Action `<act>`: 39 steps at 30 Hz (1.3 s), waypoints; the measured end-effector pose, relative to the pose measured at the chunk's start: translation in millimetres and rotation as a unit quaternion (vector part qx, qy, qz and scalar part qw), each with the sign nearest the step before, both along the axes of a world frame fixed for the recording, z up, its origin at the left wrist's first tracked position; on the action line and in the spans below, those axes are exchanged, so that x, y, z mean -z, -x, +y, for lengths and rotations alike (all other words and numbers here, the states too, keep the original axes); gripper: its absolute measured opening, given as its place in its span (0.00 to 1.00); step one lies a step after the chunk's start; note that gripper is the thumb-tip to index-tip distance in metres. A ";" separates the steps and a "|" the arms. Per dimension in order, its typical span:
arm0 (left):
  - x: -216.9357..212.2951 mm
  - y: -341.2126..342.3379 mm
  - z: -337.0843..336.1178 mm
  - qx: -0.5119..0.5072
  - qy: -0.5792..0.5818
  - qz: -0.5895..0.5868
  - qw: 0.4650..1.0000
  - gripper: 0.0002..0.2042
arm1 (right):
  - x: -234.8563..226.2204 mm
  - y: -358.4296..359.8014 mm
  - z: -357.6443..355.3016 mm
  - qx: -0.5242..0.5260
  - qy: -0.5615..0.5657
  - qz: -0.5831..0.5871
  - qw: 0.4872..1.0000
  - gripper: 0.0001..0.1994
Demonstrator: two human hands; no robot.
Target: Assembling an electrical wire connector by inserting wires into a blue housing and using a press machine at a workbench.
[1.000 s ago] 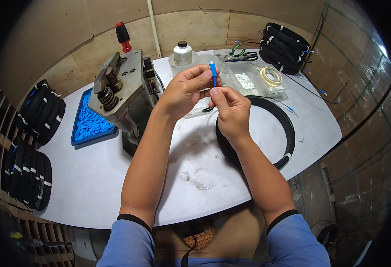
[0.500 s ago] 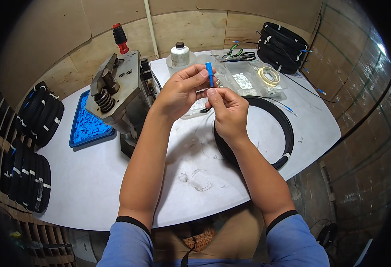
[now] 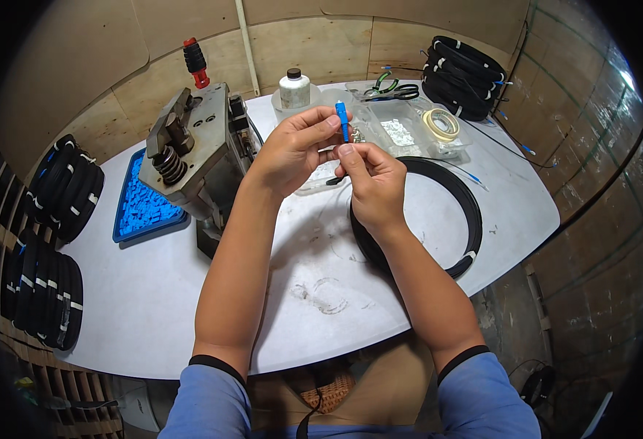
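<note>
A blue fibre-optic connector (image 3: 342, 117) stands nearly upright between my two hands, above the middle of the table. Thumb and fingers of my left hand (image 3: 292, 154) close on it from the left side. Just below, my right hand (image 3: 377, 184) pinches the black cable at the lower end of the connector; the fingertips hide most of that join. A short black cable piece (image 3: 335, 180) shows by the right hand's fingers. Beneath and beside my right forearm lies a coil of black cable (image 3: 474, 219), with a blue-tipped end (image 3: 475, 178) reaching out to its right.
A metal press (image 3: 201, 139) with a red-and-black handle stands left, beside a blue tray (image 3: 119, 219) of small blue parts. Behind my hands are a white bottle (image 3: 295, 94), scissors (image 3: 402, 92) and a clear box with a tape roll (image 3: 449, 121). Cable coils (image 3: 460, 80) sit far right, others (image 3: 47, 293) at left.
</note>
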State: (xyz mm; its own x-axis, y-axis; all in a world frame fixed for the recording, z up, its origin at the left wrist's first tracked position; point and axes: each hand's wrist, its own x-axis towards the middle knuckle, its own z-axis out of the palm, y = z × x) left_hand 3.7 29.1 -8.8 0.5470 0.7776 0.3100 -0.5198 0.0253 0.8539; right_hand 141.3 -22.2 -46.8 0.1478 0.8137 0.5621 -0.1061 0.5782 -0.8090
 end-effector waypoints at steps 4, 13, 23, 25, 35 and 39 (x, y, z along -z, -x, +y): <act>0.1 -2.3 -1.4 0.012 0.008 0.007 1.000 0.11 | 0.2 -2.0 1.2 -0.005 0.003 0.007 1.000 0.10; -0.4 -1.7 -0.9 0.022 0.020 -0.014 0.999 0.09 | -0.7 -1.6 0.4 -0.008 0.009 0.003 1.000 0.10; -2.1 -3.3 0.1 -0.045 -0.015 -0.013 0.999 0.08 | -3.9 -0.2 0.4 0.002 -0.001 0.025 1.000 0.06; -5.8 -5.1 -5.0 -0.062 -0.024 0.003 0.998 0.07 | -3.7 -2.2 0.2 0.008 -0.004 0.022 1.000 0.06; -5.8 -2.0 -3.9 -0.087 -0.034 0.029 0.995 0.08 | -5.0 -2.5 -1.2 -0.001 0.013 0.018 1.000 0.07; -8.0 -4.5 -8.4 -0.080 -0.035 0.036 0.995 0.07 | -6.3 -3.3 -1.4 -0.003 0.020 0.028 0.999 0.07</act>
